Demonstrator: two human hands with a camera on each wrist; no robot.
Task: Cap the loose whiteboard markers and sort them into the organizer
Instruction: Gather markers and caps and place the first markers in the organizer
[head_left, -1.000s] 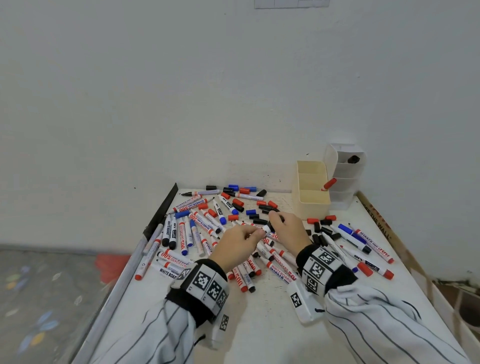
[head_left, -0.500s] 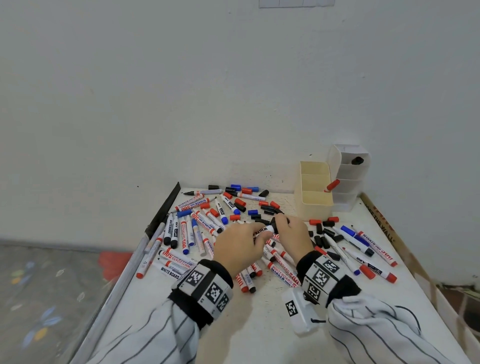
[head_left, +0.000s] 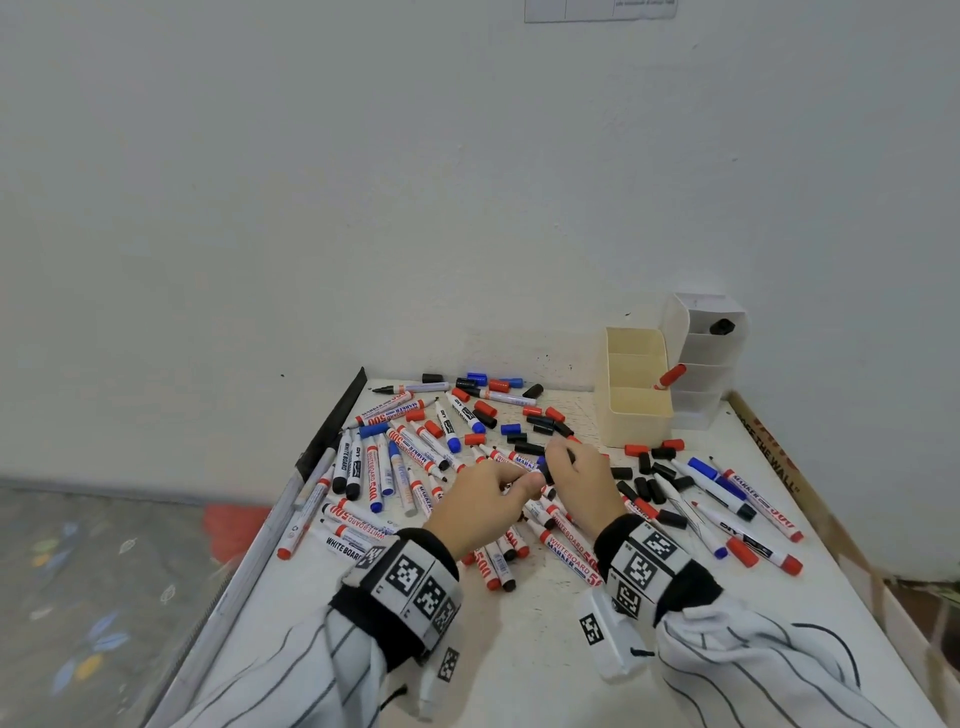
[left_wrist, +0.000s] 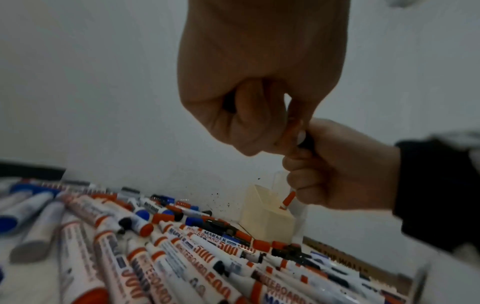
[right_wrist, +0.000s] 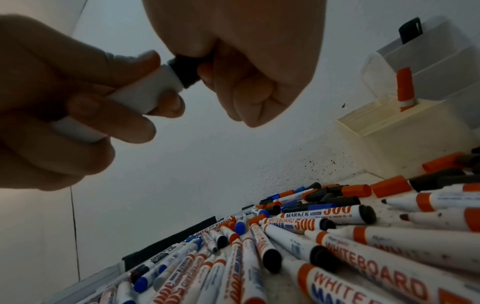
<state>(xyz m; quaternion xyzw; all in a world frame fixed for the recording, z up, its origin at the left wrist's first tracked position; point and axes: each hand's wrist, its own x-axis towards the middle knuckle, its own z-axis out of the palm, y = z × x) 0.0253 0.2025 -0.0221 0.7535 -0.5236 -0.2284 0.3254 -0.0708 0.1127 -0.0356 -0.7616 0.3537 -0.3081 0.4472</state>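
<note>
L hand (head_left: 485, 501) curled round white marker (right_wrist: 145, 93) | R hand (head_left: 579, 480) pinches black cap (right_wrist: 185, 69), now pushed onto tip vs 1 s ago, above pile | capping nearly done, sorting next | organizer (head_left: 636, 410) at back: 1 red marker (head_left: 670, 376) held.

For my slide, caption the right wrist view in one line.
Left hand holds a white marker while right hand presses on its black cap.
</note>
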